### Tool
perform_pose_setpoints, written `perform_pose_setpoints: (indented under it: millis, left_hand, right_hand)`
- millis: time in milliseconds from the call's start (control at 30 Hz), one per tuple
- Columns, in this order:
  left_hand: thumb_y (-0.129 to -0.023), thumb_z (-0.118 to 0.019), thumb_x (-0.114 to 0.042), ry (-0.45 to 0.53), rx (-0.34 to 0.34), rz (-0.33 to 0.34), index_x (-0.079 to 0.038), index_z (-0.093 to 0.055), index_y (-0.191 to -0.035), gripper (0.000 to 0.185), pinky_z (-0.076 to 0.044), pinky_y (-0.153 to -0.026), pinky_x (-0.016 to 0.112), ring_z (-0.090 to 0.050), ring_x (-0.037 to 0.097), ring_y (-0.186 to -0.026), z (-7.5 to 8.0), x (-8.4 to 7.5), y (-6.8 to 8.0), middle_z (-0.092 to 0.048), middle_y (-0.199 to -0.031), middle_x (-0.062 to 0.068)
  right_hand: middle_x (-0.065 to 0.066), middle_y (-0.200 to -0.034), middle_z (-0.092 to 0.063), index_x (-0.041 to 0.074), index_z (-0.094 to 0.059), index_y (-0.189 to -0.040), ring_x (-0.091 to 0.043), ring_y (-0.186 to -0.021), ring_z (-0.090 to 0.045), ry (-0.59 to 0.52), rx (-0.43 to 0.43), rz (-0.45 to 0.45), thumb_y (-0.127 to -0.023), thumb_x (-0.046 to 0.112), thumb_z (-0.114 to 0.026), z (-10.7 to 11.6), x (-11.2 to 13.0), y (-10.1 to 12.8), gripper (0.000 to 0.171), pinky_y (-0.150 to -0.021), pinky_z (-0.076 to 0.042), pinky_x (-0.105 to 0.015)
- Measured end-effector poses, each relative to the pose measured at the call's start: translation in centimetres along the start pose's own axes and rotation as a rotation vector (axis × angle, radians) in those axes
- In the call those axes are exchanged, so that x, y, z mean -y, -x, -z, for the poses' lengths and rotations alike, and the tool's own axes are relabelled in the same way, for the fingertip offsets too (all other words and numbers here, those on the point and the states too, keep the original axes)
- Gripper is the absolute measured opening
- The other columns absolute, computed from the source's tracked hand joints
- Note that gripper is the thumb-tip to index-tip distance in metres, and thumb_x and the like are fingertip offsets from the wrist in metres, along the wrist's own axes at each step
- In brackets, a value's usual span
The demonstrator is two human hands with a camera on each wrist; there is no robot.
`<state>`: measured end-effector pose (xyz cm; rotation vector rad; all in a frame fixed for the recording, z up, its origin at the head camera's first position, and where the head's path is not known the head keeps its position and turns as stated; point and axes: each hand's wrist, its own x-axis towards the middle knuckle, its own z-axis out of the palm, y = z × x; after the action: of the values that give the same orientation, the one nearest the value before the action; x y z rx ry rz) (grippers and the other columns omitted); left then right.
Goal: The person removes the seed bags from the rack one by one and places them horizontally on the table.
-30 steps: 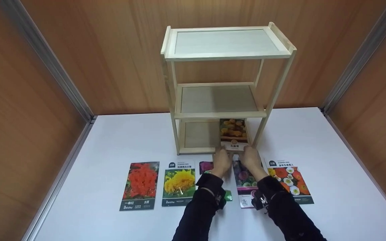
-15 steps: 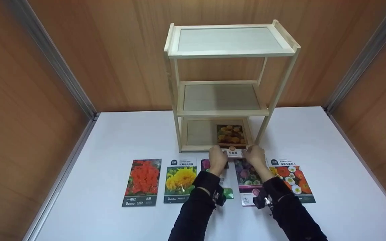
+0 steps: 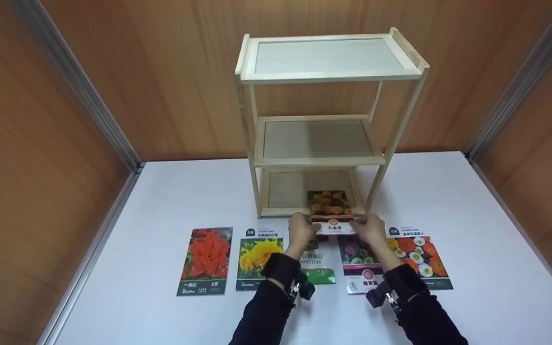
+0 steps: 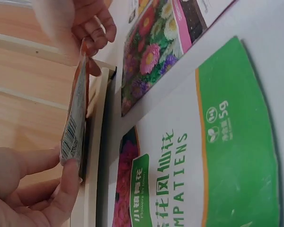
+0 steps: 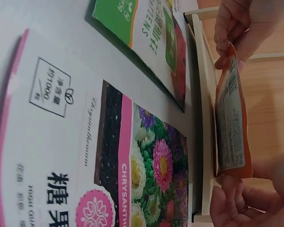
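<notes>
Both hands pinch a seed packet with orange-yellow flowers by its sides at the near end, in front of the wooden rack's bottom shelf. My left hand grips the left edge, and my right hand the right edge. The wrist views show the packet's printed back, tilted above the table, with thumbs and fingertips at its corners. Below the hands lie an impatiens seed packet, partly covered by my left hand in the head view, and a pink-banded chrysanthemum seed packet.
The three-tier rack stands at the back of the white table. In the row before it also lie a red-flower packet, a yellow-flower packet and an orange-and-white-flower packet. Wooden panels enclose the table.
The hands have drawn the orange-flower packet toward the person, from over the bottom shelf to its front edge. The other packets have stayed in place; the head view has shifted slightly.
</notes>
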<state>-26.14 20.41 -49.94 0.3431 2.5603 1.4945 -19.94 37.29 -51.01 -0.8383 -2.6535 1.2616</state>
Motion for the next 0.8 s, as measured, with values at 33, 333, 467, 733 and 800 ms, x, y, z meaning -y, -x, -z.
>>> perform_pose_setpoints:
  millis: [33, 333, 467, 733, 800]
  left_hand:
    - [-0.072, -0.069, -0.003, 0.034, 0.004, -0.010, -0.004, -0.050, -0.052, 0.027, -0.025, -0.035, 0.020, -0.040, 0.012, -0.036, 0.1, 0.1, 0.2, -0.040, -0.044, -0.003]
    - [-0.073, -0.070, -0.004, 0.225, 0.029, -0.050, 0.007, -0.063, -0.088, 0.020, -0.047, -0.042, 0.022, -0.059, 0.022, -0.049, 0.7, 0.6, 3.4, -0.059, -0.060, 0.005]
    - [-0.072, -0.072, -0.006, 0.228, 0.021, -0.049, 0.005, -0.062, -0.091, 0.024, -0.046, -0.042, 0.021, -0.054, 0.009, -0.046, 0.6, 0.9, 5.0, -0.057, -0.062, 0.002]
    - [-0.070, -0.073, -0.005, 0.296, 0.044, -0.050, 0.003, -0.057, -0.089, 0.026, -0.046, -0.040, 0.022, -0.052, 0.008, -0.044, 0.4, 1.8, 8.0, -0.055, -0.061, 0.001]
    - [-0.070, -0.073, -0.006, 0.285, 0.060, -0.047, 0.002, -0.056, -0.090, 0.027, -0.047, -0.041, 0.022, -0.053, 0.008, -0.045, 0.4, 1.9, 8.7, -0.054, -0.062, 0.001]
  right_hand:
    - [-0.027, -0.103, -0.056, -0.011, -0.057, -0.105, -0.034, -0.090, -0.055, -0.025, 0.007, -0.015, -0.085, 0.019, -0.056, 0.1, 0.0, 0.3, 0.036, -0.078, -0.046, -0.042]
    - [-0.018, -0.091, -0.060, -0.008, -0.056, -0.106, -0.017, -0.070, -0.056, -0.217, -0.030, -0.031, -0.084, 0.017, -0.059, 0.5, -0.8, 3.5, 0.033, -0.060, -0.050, -0.028]
    - [-0.018, -0.089, -0.063, -0.007, -0.056, -0.105, -0.015, -0.064, -0.057, -0.282, -0.050, -0.019, -0.083, 0.014, -0.060, 0.6, -1.1, 5.1, 0.031, -0.059, -0.051, -0.033]
    - [-0.018, -0.087, -0.065, -0.008, -0.058, -0.102, -0.020, -0.074, -0.062, -0.345, -0.105, 0.000, -0.082, 0.009, -0.062, 0.5, -1.8, 8.0, 0.027, -0.061, -0.048, -0.023]
    - [-0.017, -0.086, -0.065, -0.007, -0.058, -0.102, -0.020, -0.074, -0.062, -0.368, -0.124, -0.005, -0.081, 0.010, -0.062, 0.1, -2.6, 8.3, 0.027, -0.059, -0.048, -0.022]
